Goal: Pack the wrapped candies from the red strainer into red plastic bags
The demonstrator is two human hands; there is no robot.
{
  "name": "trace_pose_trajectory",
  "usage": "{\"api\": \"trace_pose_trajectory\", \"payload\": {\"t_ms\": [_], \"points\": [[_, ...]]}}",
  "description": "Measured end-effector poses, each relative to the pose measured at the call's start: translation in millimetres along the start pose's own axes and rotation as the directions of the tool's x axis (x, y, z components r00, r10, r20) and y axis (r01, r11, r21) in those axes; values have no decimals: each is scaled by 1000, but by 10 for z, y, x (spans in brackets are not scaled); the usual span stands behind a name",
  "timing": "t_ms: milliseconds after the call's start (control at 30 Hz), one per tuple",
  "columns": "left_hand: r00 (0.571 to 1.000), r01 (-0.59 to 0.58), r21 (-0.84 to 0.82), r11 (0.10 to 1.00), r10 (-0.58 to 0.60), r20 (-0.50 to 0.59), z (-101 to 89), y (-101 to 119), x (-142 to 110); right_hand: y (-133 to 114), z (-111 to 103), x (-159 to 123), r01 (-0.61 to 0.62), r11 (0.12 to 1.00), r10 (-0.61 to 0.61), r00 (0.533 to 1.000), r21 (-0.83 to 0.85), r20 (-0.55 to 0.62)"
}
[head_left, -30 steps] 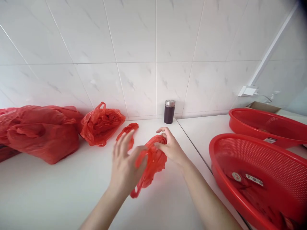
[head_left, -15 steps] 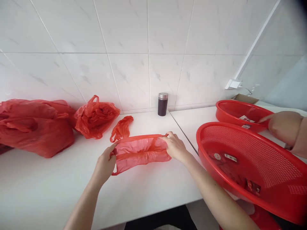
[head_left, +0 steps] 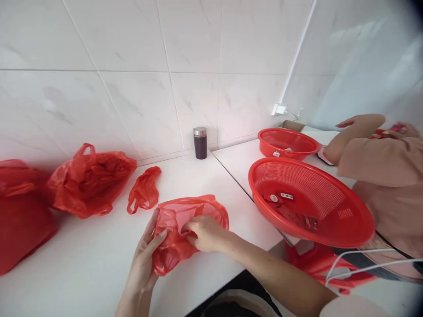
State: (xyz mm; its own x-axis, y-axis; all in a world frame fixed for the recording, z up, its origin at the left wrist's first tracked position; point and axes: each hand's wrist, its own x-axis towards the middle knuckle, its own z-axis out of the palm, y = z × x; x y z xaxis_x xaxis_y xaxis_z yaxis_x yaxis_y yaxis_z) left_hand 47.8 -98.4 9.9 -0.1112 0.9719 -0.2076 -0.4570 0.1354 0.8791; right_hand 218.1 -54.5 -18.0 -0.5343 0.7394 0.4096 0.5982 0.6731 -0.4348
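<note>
A thin red plastic bag (head_left: 175, 251) is between my hands above the white table, its mouth spread open toward the wall. My left hand (head_left: 145, 251) grips the bag's left side, thumb on the near face. At the opening, my right hand (head_left: 203, 231) is closed on the bag's near edge, fingers curled inward and partly hidden by film. Just beyond lies a small crumpled red bag (head_left: 144, 189). To its left sits a larger bundle of red plastic bags (head_left: 95, 180).
A big red basket (head_left: 261, 207) with a few small packets inside stands at the right, near the table edge. Behind it is a second red basket (head_left: 261, 143). A dark tumbler (head_left: 200, 145) stands by the tiled wall. A co-worker's arm (head_left: 350, 136) is at far right.
My view has swung right. My right hand has moved from the bag's far right corner to its near edge, and the bag's flat stretched mouth is now wider and rounder. The co-worker's arm has moved away from the rear basket.
</note>
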Motion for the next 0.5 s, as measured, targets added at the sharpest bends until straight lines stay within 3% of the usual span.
{"api": "trace_pose_trajectory", "payload": {"t_ms": [100, 233, 300, 367, 500], "points": [[997, 69, 0, 998, -69, 26, -125, 110, 98, 161, -39, -1, -146, 986, 110, 936, 86, 334], [999, 29, 34, 999, -30, 39, -362, 224, 325, 190, -350, -23, -427, 904, 370, 806, 20, 461], [1000, 16, 100, 995, -18, 17, -409, 185, 424, 73, -581, -119, -455, 883, 350, 800, 113, 488], [1000, 22, 174, 984, -21, -9, -401, 91, 494, -82, -824, -321, -390, 875, 208, 837, 287, 506], [997, 39, 321, 946, -17, -70, -323, -107, 561, -244, -1190, -891, -495, 818, 244, 760, 293, 602]]}}
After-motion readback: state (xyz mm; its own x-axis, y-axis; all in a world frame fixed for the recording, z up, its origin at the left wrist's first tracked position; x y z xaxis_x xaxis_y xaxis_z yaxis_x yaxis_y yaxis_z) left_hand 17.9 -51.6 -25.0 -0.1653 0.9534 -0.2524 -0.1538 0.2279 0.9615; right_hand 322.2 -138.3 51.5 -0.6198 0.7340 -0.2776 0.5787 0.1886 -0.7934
